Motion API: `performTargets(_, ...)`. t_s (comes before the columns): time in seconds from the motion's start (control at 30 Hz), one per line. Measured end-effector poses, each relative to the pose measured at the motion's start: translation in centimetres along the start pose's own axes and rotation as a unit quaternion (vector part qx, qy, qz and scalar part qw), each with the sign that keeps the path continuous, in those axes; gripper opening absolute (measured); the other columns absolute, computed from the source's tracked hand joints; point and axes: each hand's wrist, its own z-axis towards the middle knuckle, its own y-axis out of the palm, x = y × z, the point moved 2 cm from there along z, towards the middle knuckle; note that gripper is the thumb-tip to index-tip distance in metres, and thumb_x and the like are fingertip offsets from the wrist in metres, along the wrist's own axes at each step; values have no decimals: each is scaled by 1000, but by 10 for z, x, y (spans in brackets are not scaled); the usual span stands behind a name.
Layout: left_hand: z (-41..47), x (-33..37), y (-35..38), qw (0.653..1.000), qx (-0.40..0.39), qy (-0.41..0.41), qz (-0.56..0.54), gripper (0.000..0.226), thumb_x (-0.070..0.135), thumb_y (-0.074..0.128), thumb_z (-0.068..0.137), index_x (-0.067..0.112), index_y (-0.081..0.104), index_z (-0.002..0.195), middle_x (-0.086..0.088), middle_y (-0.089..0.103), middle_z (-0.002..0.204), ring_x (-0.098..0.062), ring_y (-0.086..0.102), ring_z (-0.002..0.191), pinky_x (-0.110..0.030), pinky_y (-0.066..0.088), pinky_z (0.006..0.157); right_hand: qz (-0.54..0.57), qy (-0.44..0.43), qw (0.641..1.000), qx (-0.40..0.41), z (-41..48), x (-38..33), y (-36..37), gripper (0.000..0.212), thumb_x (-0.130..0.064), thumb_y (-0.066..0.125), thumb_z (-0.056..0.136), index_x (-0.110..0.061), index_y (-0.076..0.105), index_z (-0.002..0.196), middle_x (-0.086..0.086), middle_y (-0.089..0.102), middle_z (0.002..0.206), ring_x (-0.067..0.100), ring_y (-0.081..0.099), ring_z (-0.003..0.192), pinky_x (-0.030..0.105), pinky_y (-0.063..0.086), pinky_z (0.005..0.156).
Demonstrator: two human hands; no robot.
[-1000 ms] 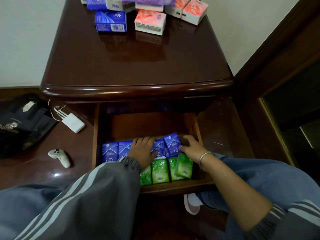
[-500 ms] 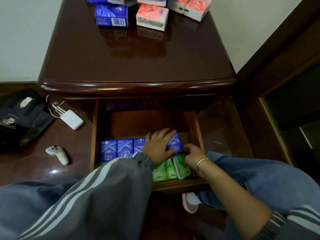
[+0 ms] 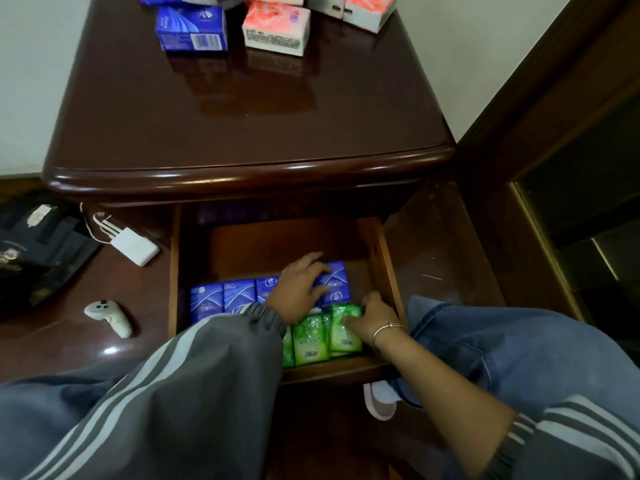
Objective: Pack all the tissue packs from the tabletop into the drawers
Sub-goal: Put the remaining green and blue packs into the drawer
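The open wooden drawer (image 3: 389,268) under the dark tabletop (image 3: 242,126) holds a row of small blue tissue packs (image 3: 221,299) and, nearer the front, green tissue packs (image 3: 310,341). My left hand (image 3: 298,289) lies flat, fingers spread, on the rightmost blue pack (image 3: 336,282). My right hand (image 3: 369,315) presses on the rightmost green pack (image 3: 341,332), fingers curled over its top edge. At the tabletop's far end stand a blue pack (image 3: 190,29), a pink pack (image 3: 275,27) and more packs (image 3: 360,8) cut off by the frame.
Left of the drawer lie a white power bank with cable (image 3: 133,245), a white controller (image 3: 110,315) and a black bag (image 3: 31,244). My jeans-covered knee (image 3: 502,355) is right of the drawer, a shoe (image 3: 379,400) below it. A dark cabinet (image 3: 581,202) stands at right.
My left hand moved right along the blue row onto the rightmost blue pack. My right hand dropped from the blue packs to the green packs and pushed them closer together.
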Motion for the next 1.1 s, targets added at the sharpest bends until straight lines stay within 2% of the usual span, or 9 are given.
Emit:
performTargets(0.2, -7, -8, 0, 999, -4, -10, 32, 48, 9, 55, 91, 17, 45, 138, -1, 44, 145, -17, 40, 133, -37, 15, 113, 102, 3, 993, -61, 4, -5, 12, 33, -29, 60, 87, -9, 63, 113, 13, 66, 108, 27, 63, 95, 29, 50, 79)
performTargets(0.3, -6, -4, -1, 999, -8, -23, 46, 41, 11, 51, 93, 19, 49, 133, 0, 49, 139, -17, 44, 129, -37, 13, 113, 283, 55, 951, -115, 3, -7, 11, 28, -28, 49, 93, -9, 59, 112, 10, 63, 100, 23, 60, 89, 26, 44, 70)
performTargets(0.4, -8, 0, -4, 997, -26, -30, 60, 40, 11, 47, 95, 19, 47, 134, -1, 46, 143, -18, 39, 133, -40, 12, 115, 272, 54, 952, -133, -3, -13, 8, 23, -29, 41, 96, -13, 55, 105, 11, 60, 106, 25, 57, 100, 28, 41, 78)
performTargets(0.47, -13, 2, -8, 996, -41, -22, 76, 43, 11, 42, 97, 19, 43, 140, -1, 30, 154, -20, 24, 143, -45, 10, 116, 204, 23, 974, -94, -7, -16, 1, 26, -26, 36, 96, -11, 56, 102, 15, 59, 111, 27, 54, 105, 32, 40, 89)
performTargets(0.53, -21, 7, -19, 996, -26, -6, 85, 46, 7, 40, 98, 18, 41, 142, -2, 17, 159, -22, 14, 146, -47, 10, 117, 146, -6, 988, -51, -16, -22, -11, 24, -24, 37, 94, -11, 57, 96, 13, 56, 103, 26, 53, 96, 31, 39, 81)
performTargets(0.6, -31, 15, -41, 997, 27, 13, 71, 47, -2, 43, 93, 10, 48, 138, -8, 24, 156, -24, 23, 143, -41, 16, 117, 120, -36, 991, -39, -28, -29, -26, 21, -25, 42, 91, -10, 57, 91, 14, 58, 101, 25, 52, 90, 30, 37, 75)
performTargets(0.7, -50, 31, -87, 992, 97, 51, 61, 39, -8, 46, 86, 2, 62, 120, -14, 50, 138, -27, 47, 128, -26, 29, 109, 99, -121, 988, 8, -56, -45, -61, 30, -26, 50, 91, -11, 61, 114, 11, 63, 115, 24, 58, 98, 28, 43, 81)
performTargets(0.93, -94, 83, -208, 949, 215, 179, 146, 25, 5, 51, 86, 9, 66, 106, -6, 62, 115, -21, 60, 105, -31, 46, 94, 173, -341, 874, 300, -129, -87, -168, 20, -15, 62, 86, -13, 69, 104, 4, 71, 102, 12, 63, 95, 16, 41, 81)
performTargets(1.1, -96, 67, -278, 925, 312, 97, 195, 26, 4, 54, 85, 7, 64, 109, -10, 59, 115, -30, 61, 101, -45, 49, 87, 75, -320, 857, 397, -91, -148, -218, 43, -29, 58, 88, -11, 53, 127, 12, 55, 132, 31, 48, 123, 37, 36, 104)
